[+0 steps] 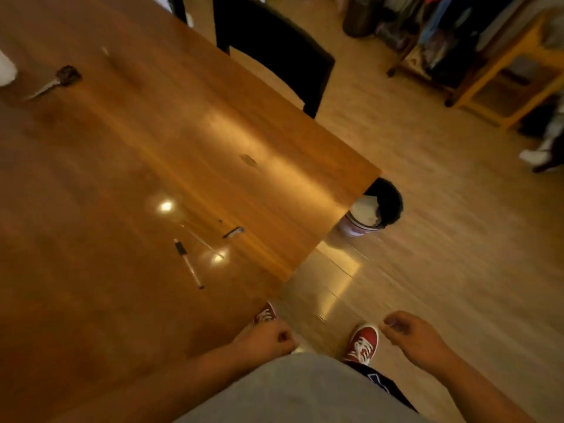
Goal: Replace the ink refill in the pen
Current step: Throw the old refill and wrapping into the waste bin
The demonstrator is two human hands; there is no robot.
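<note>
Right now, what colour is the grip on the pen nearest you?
Black, on a pale barrel: pen, head view.

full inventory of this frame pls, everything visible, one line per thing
table: 1, brown wood, fills the left half
pen body: 1, clear with black grip, on table near its front edge
thin refill: 1, pale, on table just right of the pen body
small pen part: 1, dark and silver, on table right of the refill
dark-headed tool: 1, black and silver, far left of table; too blurred to name
white object: 1, at left frame edge, cut off
chair: 1, black, at table's far side
bin: 1, white with black liner, on floor under table corner
wooden rack: 1, yellow, top right
shoes: 2, red
left hand: 1, loosely curled, empty
right hand: 1, loosely curled, empty
</note>
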